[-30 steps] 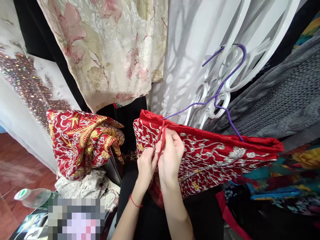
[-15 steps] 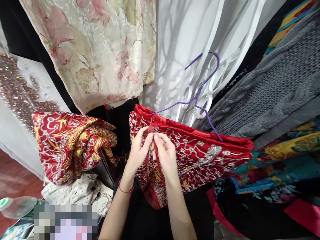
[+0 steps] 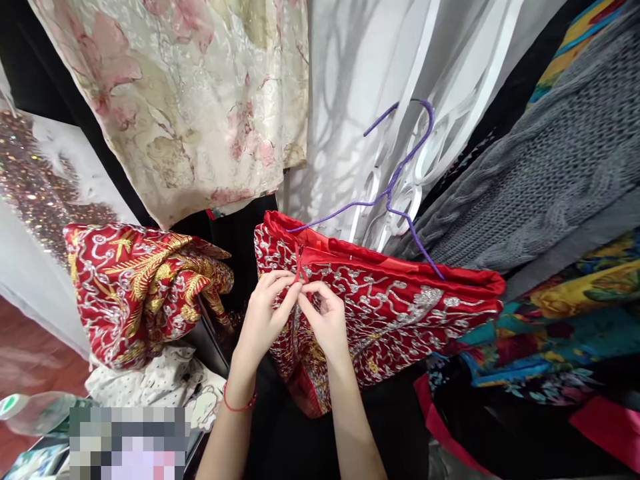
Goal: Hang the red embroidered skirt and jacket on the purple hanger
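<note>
A red skirt (image 3: 390,303) with silver and gold embroidery lies slanted before me, its satin waistband facing away. A purple hanger (image 3: 387,193) has its arms tucked inside that waistband, hook pointing up. At the skirt's left end, a thin red drawstring (image 3: 299,260) comes out at the waistband. My left hand (image 3: 267,307) pinches the drawstring between thumb and fingers. Right beside it, my right hand (image 3: 325,317) also pinches the cord, fingertips touching those of the left. The exact crossing of the cord is partly hidden by the fingers.
Another red embroidered garment (image 3: 145,287) lies bunched at left, above a white dotted cloth (image 3: 140,383). A clear plastic bottle (image 3: 40,413) lies at lower left. A floral cream garment (image 3: 200,100) hangs in front, and a grey knit (image 3: 540,160) hangs at right.
Both hands have moved slightly down and left with the drawstring, fingertips now closer together. The long cord ends that hung below the right hand no longer show. The view has shifted a little.
</note>
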{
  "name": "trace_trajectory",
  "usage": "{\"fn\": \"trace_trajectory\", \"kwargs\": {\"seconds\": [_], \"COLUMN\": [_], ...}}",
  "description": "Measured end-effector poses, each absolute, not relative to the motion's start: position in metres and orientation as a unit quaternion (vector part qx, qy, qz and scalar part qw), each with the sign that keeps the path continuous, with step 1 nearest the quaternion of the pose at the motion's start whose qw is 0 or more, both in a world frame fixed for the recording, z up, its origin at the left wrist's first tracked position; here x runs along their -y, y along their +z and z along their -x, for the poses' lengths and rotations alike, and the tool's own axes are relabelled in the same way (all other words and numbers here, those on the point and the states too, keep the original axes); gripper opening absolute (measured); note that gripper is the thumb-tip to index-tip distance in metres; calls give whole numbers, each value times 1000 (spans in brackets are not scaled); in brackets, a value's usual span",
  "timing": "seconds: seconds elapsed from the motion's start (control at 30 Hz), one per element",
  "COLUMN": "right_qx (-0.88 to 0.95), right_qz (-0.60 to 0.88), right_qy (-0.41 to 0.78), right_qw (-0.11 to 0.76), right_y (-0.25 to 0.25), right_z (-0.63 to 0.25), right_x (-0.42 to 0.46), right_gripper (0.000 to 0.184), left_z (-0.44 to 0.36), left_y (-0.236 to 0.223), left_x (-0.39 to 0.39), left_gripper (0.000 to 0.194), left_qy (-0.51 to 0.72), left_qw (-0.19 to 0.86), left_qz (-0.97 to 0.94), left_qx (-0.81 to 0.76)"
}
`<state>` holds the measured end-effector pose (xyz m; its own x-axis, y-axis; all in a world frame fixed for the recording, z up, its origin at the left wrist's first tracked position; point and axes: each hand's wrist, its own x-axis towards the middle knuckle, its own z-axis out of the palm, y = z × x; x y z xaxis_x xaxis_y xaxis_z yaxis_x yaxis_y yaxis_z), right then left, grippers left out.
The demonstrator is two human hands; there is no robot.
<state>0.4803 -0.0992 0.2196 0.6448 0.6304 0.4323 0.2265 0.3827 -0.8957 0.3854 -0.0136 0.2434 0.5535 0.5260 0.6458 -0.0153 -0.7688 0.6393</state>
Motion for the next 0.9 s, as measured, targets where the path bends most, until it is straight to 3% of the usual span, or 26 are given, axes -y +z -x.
{"fn": "trace_trajectory", "kwargs": {"seconds": [0.1, 0.27, 0.43, 0.73, 0.9], "right_qx": [361, 344, 337, 349, 356], "right_qz": [542, 537, 609, 671, 643], "right_qy": [112, 171, 79, -10, 35], "right_qw": [751, 751, 714, 654, 677], "right_y": [221, 235, 244, 242, 240], "right_z": [-476, -477, -482, -467, -467], "right_x": [99, 84, 66, 77, 80], "right_gripper": [14, 28, 32, 35, 31], "left_z": [-384, -385, -389, -404, -396], "left_y": [243, 242, 240, 247, 252], "left_x": [8, 13, 25, 22, 20], "left_gripper": [15, 19, 24, 38, 32], "left_qy": [472, 447, 458, 449, 458], "left_qw": [297, 309, 311, 491, 425], "left_qz": [-805, -815, -807, -698, -719], "left_qx": [-200, -203, -205, -265, -304]}}
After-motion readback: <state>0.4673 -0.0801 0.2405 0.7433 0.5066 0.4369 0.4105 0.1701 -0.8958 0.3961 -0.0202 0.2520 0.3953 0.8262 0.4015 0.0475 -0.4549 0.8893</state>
